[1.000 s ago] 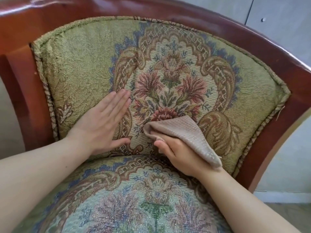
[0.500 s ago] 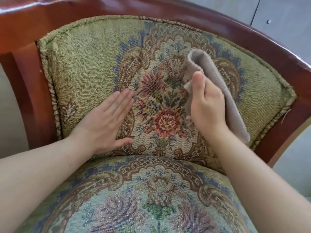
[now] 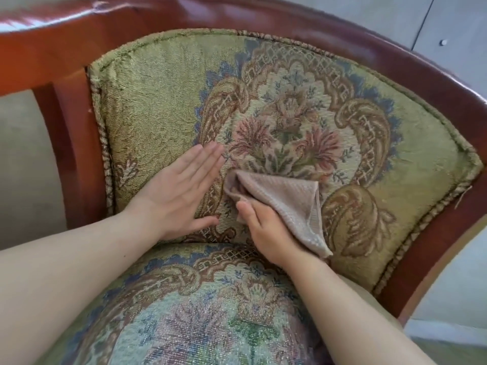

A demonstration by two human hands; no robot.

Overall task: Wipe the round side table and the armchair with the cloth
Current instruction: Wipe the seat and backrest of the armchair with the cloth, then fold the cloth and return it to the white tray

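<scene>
The armchair fills the view, with a glossy red-brown wooden frame point(image 3: 303, 25) and a green floral tapestry backrest point(image 3: 158, 106). My right hand point(image 3: 266, 230) grips a folded beige waffle-weave cloth point(image 3: 284, 198) and presses it against the lower middle of the backrest, just above the seat cushion point(image 3: 210, 306). My left hand point(image 3: 179, 196) lies flat and open on the backrest to the left of the cloth, fingers together. The round side table is out of view.
A grey wall or cabinet with a seam and a small knob point(image 3: 444, 42) stands behind the chair at the upper right. Pale floor point(image 3: 23, 159) shows through the gap in the frame on the left.
My right hand has swept the cloth down and to the left, from the upper middle of the backrest to its lower middle. My left hand stays flat in the same spot.
</scene>
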